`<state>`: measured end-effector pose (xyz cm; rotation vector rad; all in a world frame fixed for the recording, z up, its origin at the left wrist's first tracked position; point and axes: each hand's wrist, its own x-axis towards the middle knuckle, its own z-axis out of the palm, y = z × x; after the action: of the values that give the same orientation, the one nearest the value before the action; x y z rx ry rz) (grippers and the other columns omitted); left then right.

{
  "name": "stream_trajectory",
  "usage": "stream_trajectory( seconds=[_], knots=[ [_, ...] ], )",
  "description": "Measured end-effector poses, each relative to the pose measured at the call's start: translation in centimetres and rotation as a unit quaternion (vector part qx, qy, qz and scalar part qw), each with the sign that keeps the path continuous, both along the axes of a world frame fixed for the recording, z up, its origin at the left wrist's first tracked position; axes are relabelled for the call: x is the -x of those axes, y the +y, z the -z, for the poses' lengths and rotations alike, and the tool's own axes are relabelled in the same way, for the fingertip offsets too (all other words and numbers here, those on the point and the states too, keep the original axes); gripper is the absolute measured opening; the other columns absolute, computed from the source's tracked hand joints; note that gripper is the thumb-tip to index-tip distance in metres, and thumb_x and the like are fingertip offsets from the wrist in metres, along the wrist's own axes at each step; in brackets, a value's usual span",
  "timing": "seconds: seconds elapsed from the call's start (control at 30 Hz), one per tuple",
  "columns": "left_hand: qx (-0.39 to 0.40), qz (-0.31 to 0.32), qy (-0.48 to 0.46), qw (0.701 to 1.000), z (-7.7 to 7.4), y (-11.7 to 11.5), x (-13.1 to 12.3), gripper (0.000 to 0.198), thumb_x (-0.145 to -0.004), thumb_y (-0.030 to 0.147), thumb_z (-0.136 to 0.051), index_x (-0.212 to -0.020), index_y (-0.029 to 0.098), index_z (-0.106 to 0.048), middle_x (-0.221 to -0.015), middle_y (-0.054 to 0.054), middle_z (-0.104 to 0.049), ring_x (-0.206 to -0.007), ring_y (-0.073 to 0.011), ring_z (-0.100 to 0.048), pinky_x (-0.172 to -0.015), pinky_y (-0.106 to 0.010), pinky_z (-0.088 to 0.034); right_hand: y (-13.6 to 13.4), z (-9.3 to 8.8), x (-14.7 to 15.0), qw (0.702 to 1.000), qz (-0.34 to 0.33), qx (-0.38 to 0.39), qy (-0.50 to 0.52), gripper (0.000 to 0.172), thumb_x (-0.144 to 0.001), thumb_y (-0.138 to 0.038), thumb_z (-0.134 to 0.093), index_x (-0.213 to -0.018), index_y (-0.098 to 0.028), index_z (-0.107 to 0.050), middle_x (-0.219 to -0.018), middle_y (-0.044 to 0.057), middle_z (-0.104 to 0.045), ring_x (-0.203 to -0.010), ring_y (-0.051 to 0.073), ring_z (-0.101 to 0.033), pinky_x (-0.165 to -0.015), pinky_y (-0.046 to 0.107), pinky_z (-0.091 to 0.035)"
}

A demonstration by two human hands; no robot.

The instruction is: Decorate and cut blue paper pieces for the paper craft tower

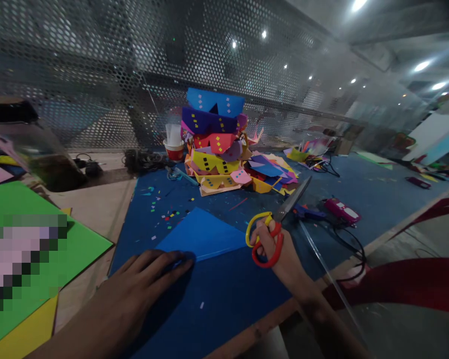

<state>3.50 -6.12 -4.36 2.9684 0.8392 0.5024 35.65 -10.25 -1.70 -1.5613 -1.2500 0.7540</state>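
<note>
A blue paper sheet (204,234), folded to a triangle, lies on the dark blue table in front of me. My left hand (153,274) rests flat on its near left corner, fingers stretched out. In my right hand (269,239) is a pair of scissors (292,199) with one yellow and one red handle loop. The blades point up and away to the right, off the paper, and look closed together. My right fist is beside the sheet's right corner; whether it touches the paper I cannot tell.
Decorated paper masks (217,142) stand stacked at the back. Coloured paper scraps (168,217) dot the table (224,299). On the right lie a glue gun (309,213), a magenta device (342,211) and a cable (359,249). Green paper (86,242) and a jar (48,154) are left.
</note>
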Motion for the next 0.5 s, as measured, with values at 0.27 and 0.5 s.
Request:
stream_trajectory(
  seconds=[0.27, 0.5],
  knots=[
    [0.012, 0.000, -0.014, 1.000, 0.35, 0.14, 0.16, 0.077, -0.088, -0.003, -0.040, -0.152, 0.039, -0.051, -0.138, 0.000, -0.069, -0.109, -0.0228, -0.065, -0.089, -0.035, -0.054, -0.28, -0.02, -0.51, 0.999, 0.024, -0.012, -0.022, 0.047, -0.102, -0.053, -0.055, -0.070, -0.020, -0.063, -0.068, 0.001, -0.065, -0.059, 0.015, -0.058, -0.059, 0.026, -0.048],
    [0.011, -0.008, 0.015, 1.000, 0.08, -0.01, 0.06, 0.078, -0.086, -0.004, -0.041, -0.152, 0.036, -0.050, -0.138, -0.001, -0.069, -0.110, -0.0233, -0.066, -0.089, -0.036, -0.054, -0.63, -0.46, 0.44, 0.999, -0.033, -0.008, 0.009, 0.042, -0.101, -0.052, -0.057, -0.074, -0.020, -0.063, -0.071, 0.001, -0.065, -0.060, 0.014, -0.059, -0.060, 0.025, -0.049]
  ],
)
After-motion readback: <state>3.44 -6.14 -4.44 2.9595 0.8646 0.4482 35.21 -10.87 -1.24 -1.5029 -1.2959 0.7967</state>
